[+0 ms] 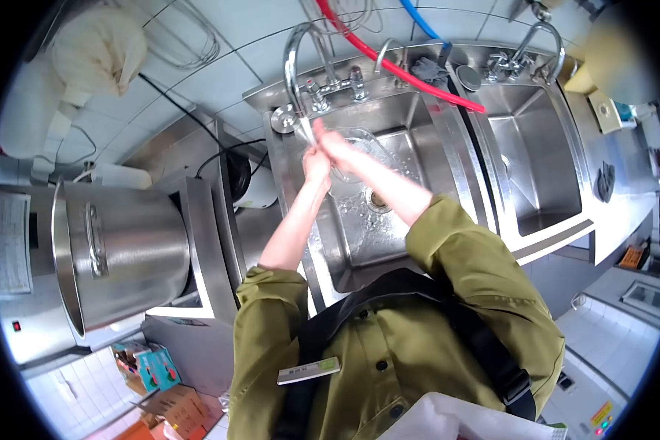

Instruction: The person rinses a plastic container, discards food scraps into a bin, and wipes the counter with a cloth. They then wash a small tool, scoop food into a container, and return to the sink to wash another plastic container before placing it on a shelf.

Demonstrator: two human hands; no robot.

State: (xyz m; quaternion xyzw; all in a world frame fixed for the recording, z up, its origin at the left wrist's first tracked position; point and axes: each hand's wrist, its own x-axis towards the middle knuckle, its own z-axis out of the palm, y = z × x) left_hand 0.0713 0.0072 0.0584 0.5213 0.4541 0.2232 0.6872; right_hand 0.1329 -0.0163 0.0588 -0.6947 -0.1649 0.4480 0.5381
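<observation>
Water from the curved metal faucet (291, 70) runs down over both my hands above the left sink basin (436, 172). My left hand (317, 163) is closed under the stream, its fingers curled; what it holds, if anything, is hidden. Right beside it, overlapping it in this view, is my right hand (335, 145), blurred by motion with its thumb side up. Below the hands, a clear rounded shape like a bowl (374, 147) shows in the basin. Splashing water spreads around the drain (378, 199).
A second basin (539, 161) with its own faucet (554, 44) lies to the right. A red hose (396, 70) hangs across the back ledge, near a grey cloth (429, 71). At left, a large steel pot (125, 253) lies on its side. Cardboard boxes (180, 411) stand low at left.
</observation>
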